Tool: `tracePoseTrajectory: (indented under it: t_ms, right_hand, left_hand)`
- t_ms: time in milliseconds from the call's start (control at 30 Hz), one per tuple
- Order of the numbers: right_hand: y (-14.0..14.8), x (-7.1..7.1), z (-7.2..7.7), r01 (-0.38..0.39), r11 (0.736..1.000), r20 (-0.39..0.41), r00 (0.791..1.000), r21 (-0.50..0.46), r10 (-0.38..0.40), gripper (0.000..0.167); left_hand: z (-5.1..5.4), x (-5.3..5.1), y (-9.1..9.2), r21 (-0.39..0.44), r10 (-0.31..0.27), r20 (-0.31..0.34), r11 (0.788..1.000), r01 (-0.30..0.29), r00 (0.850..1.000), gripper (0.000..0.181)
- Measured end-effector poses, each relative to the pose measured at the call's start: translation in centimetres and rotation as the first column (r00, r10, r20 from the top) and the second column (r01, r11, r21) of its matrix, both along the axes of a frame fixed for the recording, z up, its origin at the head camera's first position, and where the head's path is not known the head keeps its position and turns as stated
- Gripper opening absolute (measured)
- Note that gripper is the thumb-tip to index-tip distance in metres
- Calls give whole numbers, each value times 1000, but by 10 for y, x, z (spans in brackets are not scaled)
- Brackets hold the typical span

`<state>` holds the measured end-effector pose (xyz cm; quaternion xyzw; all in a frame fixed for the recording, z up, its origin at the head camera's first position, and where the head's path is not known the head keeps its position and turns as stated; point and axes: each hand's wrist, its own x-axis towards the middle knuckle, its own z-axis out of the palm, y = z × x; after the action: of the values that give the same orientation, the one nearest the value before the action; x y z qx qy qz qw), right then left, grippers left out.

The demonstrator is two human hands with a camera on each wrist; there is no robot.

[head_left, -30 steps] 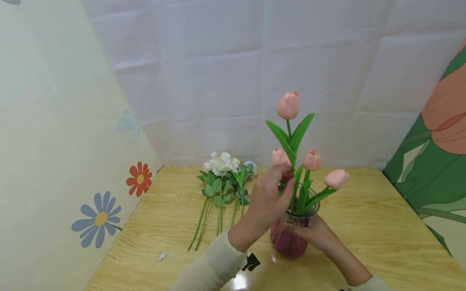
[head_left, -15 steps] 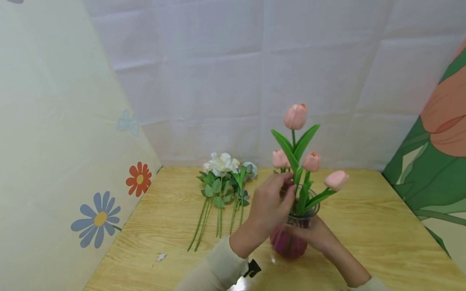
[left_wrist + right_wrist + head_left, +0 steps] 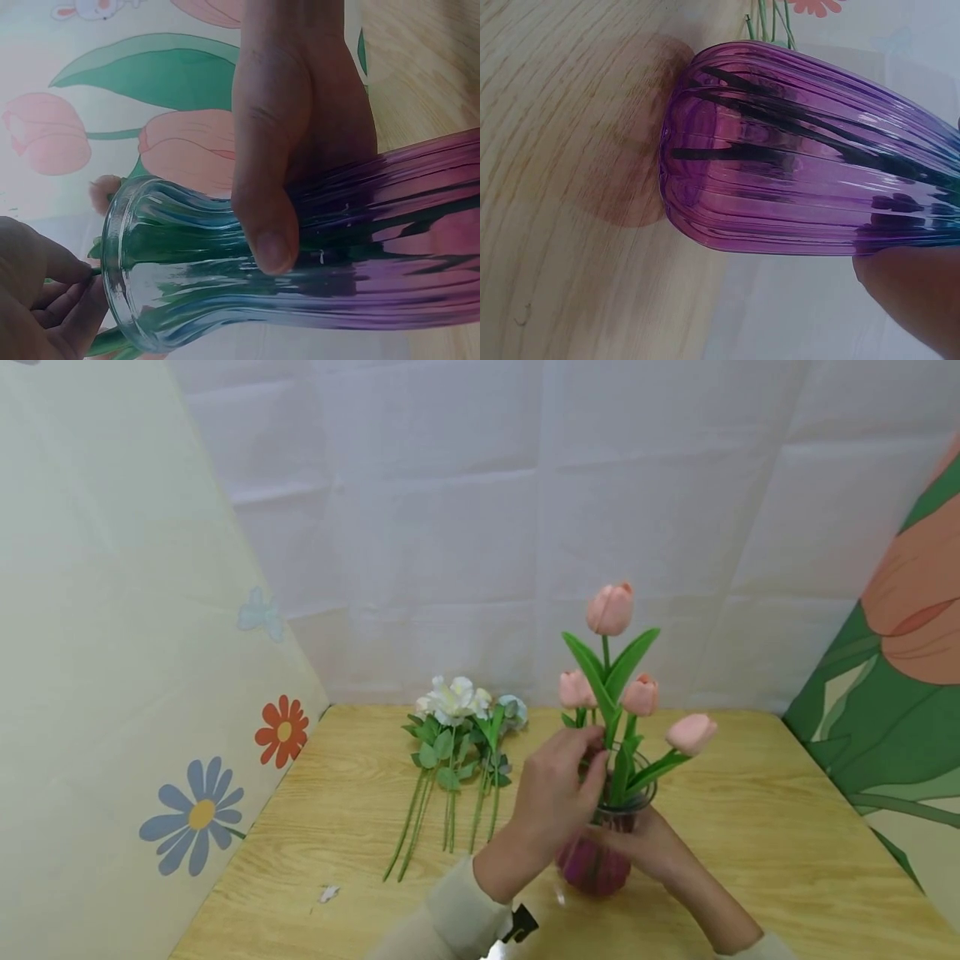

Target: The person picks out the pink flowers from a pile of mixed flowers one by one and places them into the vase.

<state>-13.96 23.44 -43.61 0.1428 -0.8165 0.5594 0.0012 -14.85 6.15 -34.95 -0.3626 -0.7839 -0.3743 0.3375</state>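
A pink tulip (image 3: 610, 609) with two long green leaves stands taller than the others above a ribbed glass vase (image 3: 596, 867). My left hand (image 3: 553, 789) pinches its stem just above the rim, as the left wrist view also shows. Around the vase's neck, my right hand (image 3: 654, 845) keeps its grip, thumb (image 3: 271, 240) across the glass. Three more pink tulips, among them a drooping one (image 3: 692, 734) at the right, sit in the vase. Through the purple base (image 3: 727, 217) in the right wrist view, dark stems show, their ends close to the bottom.
Left of the vase lies a bunch of white and pale flowers (image 3: 452, 700) with long green stems pointing toward me. A small white scrap (image 3: 328, 893) is on the wooden table (image 3: 750, 810). Beside my left cuff is a black object (image 3: 522, 923). Printed panels enclose the sides.
The tall tulip has sunk lower and shifted slightly right, with my left hand moving down along with it. My right hand and the vase stay in place.
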Motion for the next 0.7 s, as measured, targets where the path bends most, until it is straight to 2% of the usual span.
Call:
tracePoseTrajectory:
  t_ms: [367, 600, 700]
  right_hand:
    - [2, -1, 3, -8, 1000, 66, 998, 12, 7, 81]
    - [3, -2, 6, -30, 1000, 111, 993, 1, 29, 85]
    - [2, 0, 5, -35, 999, 104, 994, 1, 34, 85]
  left_hand:
    - [1, 7, 2, -14, 6, 15, 1000, -6, 1000, 20]
    - [0, 9, 1, -33, 22, -16, 999, -23, 1000, 21]
    - [-1, 12, -1, -78, 66, -27, 995, -68, 997, 22]
